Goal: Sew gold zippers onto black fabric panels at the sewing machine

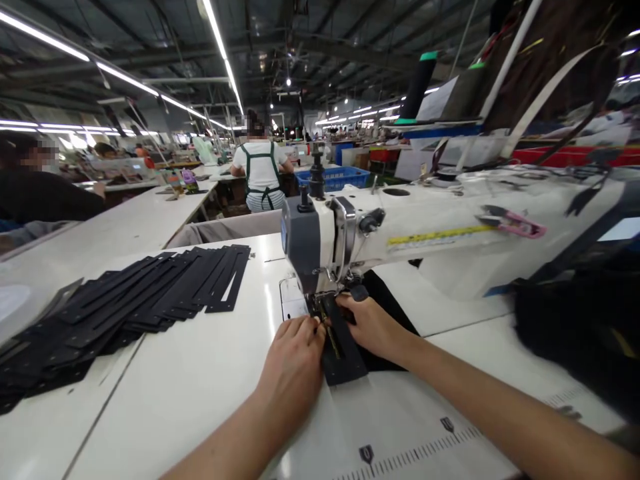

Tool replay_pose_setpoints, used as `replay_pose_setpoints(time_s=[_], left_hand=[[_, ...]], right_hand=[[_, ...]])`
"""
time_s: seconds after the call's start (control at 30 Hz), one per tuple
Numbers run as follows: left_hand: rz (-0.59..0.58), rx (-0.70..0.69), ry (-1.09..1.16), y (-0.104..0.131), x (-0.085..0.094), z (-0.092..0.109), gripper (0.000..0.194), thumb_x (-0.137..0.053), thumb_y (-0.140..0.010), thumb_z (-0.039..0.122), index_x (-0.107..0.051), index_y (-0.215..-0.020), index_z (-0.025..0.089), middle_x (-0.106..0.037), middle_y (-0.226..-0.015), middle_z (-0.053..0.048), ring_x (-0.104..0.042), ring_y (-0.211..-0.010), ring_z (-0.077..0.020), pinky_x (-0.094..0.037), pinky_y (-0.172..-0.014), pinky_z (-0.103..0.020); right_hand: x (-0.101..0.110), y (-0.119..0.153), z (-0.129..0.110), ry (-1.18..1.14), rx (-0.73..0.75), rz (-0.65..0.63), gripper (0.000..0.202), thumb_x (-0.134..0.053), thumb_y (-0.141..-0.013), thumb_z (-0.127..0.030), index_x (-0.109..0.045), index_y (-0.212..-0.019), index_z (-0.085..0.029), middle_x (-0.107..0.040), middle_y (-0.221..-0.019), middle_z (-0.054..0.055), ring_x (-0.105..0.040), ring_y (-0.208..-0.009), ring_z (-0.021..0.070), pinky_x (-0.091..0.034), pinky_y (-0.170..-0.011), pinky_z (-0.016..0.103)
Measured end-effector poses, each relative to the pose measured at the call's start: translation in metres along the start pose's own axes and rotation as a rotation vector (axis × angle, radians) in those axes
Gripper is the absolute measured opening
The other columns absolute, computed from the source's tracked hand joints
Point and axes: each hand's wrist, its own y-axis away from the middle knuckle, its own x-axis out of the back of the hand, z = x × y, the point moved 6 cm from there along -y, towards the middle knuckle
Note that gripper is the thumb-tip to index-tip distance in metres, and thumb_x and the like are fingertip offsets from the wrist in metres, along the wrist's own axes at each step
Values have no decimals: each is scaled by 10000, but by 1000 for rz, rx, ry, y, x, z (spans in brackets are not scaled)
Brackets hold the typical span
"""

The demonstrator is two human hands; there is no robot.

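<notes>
Grip of the left hand (295, 353): fingers bunched, tips down at the left edge of the black strip (346, 370); whether it pinched or merely pressed, could not tell. Grip of the right hand (373, 323): fingers curled at the strip's right edge, tips partly hidden; hold likewise could not be told. Strip lay on the counter (200, 400), far end under the head of the sewing machine (304, 245), near end toward the wearer. A gold line ran along its slot. Dark cloth (384, 297) lay to the right.

Writing: a ruled scale (410, 457) ran along the counter's near part, with shield-shaped markers; one looked like 0, the next like 10 (reading uncertain). Yellow tape (440, 235) on the machine bore graduations, figures too small to read.

Pose: left forearm entered from lower left, back of hand uppermost. Right forearm reached in from lower right, index finger bent near the machine's foot. The strip ran between both hands.

Nearby: pile (150, 287) of slotted black pieces, left; pink-handled snips (523, 223) on the machine; co-worker (260, 167) beyond, back turned.
</notes>
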Motion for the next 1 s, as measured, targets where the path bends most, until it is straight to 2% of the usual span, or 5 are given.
replay_pose_setpoints(time_s=[0.33,0.63,0.77,0.87,1.0], left_hand=[[30,28,66,-3,0,-4,369,-402,-752,36,-540,-1085,112,-561,-989,-127,-520,-925,-254,-457,-815,-434],[13,40,81,-7,7,-4,313,-389,-742,51,-577,-977,137,-574,-947,-111,-523,-934,-254,-445,-830,-445],[27,40,94,-6,7,-7,352,-418,-727,54,-570,-1033,141,-568,-1000,-115,-518,-959,-254,-438,-847,-449],[29,21,94,-6,6,-6,375,-441,-730,64,-576,-1065,165,-558,-1039,-114,-513,-973,-259,-438,-845,-452],[3,8,78,-6,5,-6,376,-459,-707,54,-603,-1036,163,-557,-1046,-125,-516,-970,-268,-442,-830,-456]], right_hand=[[2,-6,2,-94,38,-12,171,-534,-728,-4,-632,-743,-143,-603,-702,-1,-554,-657,129,-431,-650,225],[-1,-5,4,-143,44,7,210,-530,-735,3,-639,-823,-154,-633,-776,9,-575,-721,140,-443,-755,259],[-1,-7,6,-131,40,1,191,-530,-750,-14,-635,-826,-154,-641,-790,18,-591,-771,152,-453,-755,254],[-1,-7,4,-40,41,-6,199,-525,-754,-8,-625,-858,-146,-646,-840,33,-596,-818,152,-456,-756,237],[-4,-6,3,354,-27,-34,203,-482,-798,-40,-596,-946,-116,-637,-929,79,-595,-858,156,-455,-741,223]])
